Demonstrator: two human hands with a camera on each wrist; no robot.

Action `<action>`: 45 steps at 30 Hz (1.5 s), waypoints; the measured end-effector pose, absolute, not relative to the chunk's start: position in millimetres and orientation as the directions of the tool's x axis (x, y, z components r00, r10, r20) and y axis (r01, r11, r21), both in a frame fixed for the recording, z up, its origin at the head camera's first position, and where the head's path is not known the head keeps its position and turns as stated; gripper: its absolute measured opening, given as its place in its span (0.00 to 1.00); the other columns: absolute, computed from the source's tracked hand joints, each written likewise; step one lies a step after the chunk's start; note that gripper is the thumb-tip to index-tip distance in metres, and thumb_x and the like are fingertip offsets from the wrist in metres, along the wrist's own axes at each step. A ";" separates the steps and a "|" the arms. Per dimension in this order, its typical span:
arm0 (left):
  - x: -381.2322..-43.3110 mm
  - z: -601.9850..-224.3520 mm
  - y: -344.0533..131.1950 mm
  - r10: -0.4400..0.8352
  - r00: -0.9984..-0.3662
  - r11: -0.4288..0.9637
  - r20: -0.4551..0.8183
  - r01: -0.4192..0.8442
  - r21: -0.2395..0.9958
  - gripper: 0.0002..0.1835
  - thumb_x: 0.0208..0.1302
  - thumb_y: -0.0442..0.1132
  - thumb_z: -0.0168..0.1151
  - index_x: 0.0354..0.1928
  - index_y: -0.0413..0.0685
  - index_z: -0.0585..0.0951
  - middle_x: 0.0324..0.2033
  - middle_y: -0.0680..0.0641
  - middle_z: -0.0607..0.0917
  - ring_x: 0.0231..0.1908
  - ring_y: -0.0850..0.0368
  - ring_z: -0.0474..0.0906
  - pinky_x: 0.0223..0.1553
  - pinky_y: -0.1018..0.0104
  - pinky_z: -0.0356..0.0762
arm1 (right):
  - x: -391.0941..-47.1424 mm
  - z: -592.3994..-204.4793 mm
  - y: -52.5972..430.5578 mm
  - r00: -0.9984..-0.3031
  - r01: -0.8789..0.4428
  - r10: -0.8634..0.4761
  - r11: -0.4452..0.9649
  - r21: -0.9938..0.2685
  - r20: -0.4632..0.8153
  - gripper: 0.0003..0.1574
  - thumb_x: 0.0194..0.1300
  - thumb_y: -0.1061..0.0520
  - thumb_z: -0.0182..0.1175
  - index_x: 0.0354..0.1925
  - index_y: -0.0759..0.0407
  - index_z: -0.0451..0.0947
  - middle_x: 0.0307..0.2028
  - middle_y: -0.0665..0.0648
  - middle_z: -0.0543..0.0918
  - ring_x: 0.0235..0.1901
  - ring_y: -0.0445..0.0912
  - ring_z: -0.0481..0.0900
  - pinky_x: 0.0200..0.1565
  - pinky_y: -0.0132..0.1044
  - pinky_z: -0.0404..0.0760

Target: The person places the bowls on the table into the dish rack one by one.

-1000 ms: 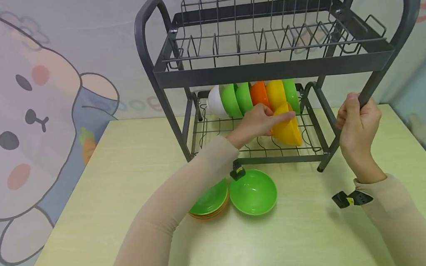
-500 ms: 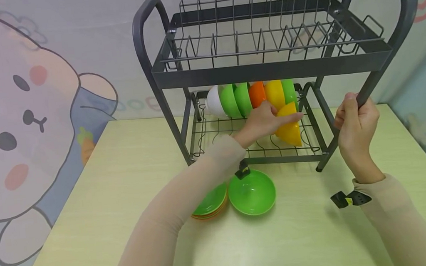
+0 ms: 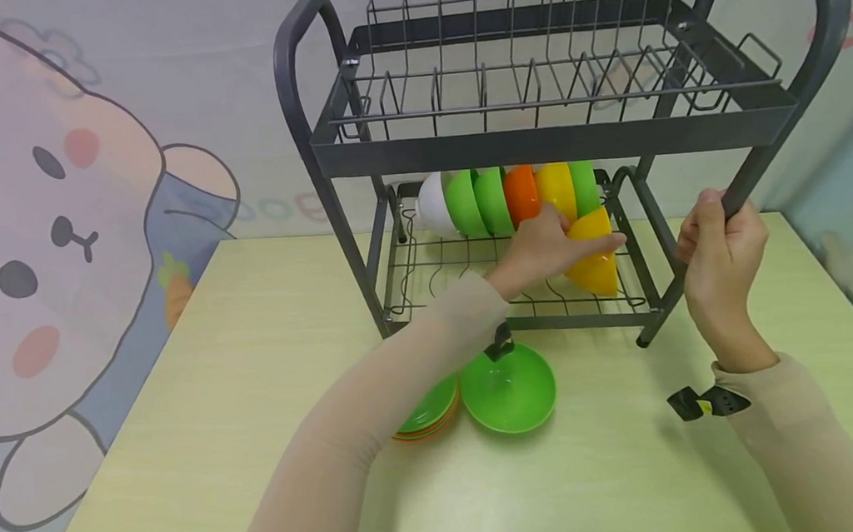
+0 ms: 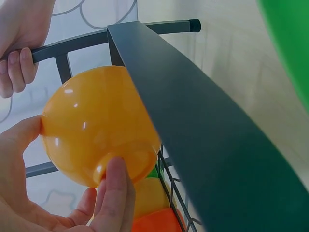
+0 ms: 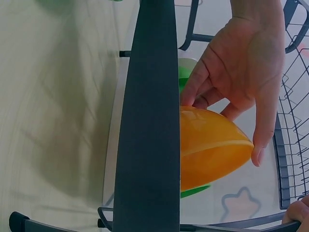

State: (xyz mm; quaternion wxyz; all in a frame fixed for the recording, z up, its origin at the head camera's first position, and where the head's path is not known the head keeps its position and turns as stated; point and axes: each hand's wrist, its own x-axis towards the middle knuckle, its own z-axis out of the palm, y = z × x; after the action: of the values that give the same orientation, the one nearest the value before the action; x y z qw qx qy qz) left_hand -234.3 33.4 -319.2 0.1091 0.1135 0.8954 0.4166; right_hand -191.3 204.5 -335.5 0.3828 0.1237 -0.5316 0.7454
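My left hand (image 3: 538,245) reaches into the lower tier of a dark grey two-tier dish rack (image 3: 552,146). It holds a yellow bowl (image 3: 593,263) on its side near the tier's right front, thumb at the rim and fingertips by the foot. In the left wrist view the rounded outside of that bowl (image 4: 91,116) faces the camera; in the right wrist view a rack bar hides part of it (image 5: 217,150). My right hand (image 3: 728,276) grips the rack's right upright. Behind the held bowl, a row of bowls stands on edge: white (image 3: 433,205), green (image 3: 462,205), orange (image 3: 521,195), yellow and green.
In front of the rack, a green bowl (image 3: 509,393) sits upright on the pale table (image 3: 608,469). Left of it is a stack of bowls (image 3: 430,408), green on top, partly hidden by my left forearm. The rack's upper tier (image 3: 459,111) has wire dividers.
My left hand has shifted slightly to the right with the yellow bowl, which sits nearer the right side of the tier. My right hand keeps its grip on the upright.
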 end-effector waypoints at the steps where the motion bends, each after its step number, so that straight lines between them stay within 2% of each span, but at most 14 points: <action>1: -234.0 -319.3 34.1 0.297 -0.949 0.631 -0.103 0.114 0.768 0.39 0.54 0.70 0.68 0.51 0.48 0.67 0.33 0.49 0.76 0.30 0.56 0.74 0.28 0.68 0.73 | -191.2 -335.5 204.4 -0.676 -0.703 0.439 -0.143 -0.697 0.592 0.22 0.72 0.64 0.53 0.20 0.67 0.63 0.11 0.54 0.60 0.09 0.38 0.56 0.12 0.26 0.51; 15: -232.1 -319.2 40.3 0.306 -0.946 0.669 -0.102 0.138 0.730 0.38 0.56 0.70 0.66 0.50 0.47 0.66 0.32 0.49 0.75 0.28 0.58 0.74 0.26 0.70 0.72 | -191.6 -335.8 204.5 -0.671 -0.712 0.431 -0.146 -0.687 0.603 0.21 0.72 0.65 0.51 0.20 0.67 0.63 0.11 0.54 0.60 0.09 0.38 0.55 0.12 0.28 0.47; 23: -232.2 -321.4 44.7 0.297 -0.945 0.704 -0.137 0.120 0.700 0.43 0.56 0.71 0.64 0.60 0.46 0.63 0.34 0.49 0.76 0.31 0.56 0.77 0.29 0.70 0.75 | -191.0 -336.0 204.7 -0.674 -0.710 0.425 -0.147 -0.689 0.604 0.22 0.72 0.65 0.51 0.20 0.67 0.62 0.11 0.53 0.60 0.09 0.38 0.55 0.11 0.28 0.48; 36: -233.3 -321.4 44.9 0.315 -0.935 0.721 -0.164 0.124 0.682 0.46 0.58 0.72 0.62 0.64 0.46 0.62 0.34 0.49 0.76 0.32 0.56 0.77 0.30 0.69 0.76 | -190.4 -336.1 206.8 -0.688 -0.697 0.423 -0.156 -0.700 0.590 0.21 0.72 0.65 0.52 0.20 0.66 0.63 0.11 0.55 0.61 0.09 0.38 0.56 0.12 0.27 0.50; 45: -233.8 -320.5 45.2 0.325 -0.930 0.719 -0.170 0.126 0.684 0.44 0.59 0.71 0.61 0.62 0.46 0.62 0.34 0.49 0.76 0.33 0.57 0.77 0.31 0.70 0.76 | -191.4 -336.4 209.1 -0.694 -0.697 0.410 -0.174 -0.696 0.592 0.21 0.72 0.65 0.52 0.21 0.67 0.63 0.12 0.55 0.60 0.10 0.39 0.56 0.12 0.28 0.48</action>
State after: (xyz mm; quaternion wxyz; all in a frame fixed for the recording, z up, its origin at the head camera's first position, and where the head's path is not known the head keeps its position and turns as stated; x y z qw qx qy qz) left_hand -233.8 45.2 -320.5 0.1402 0.1231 0.9164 0.3542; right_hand -191.4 209.1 -336.4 0.3669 0.1359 -0.5276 0.7541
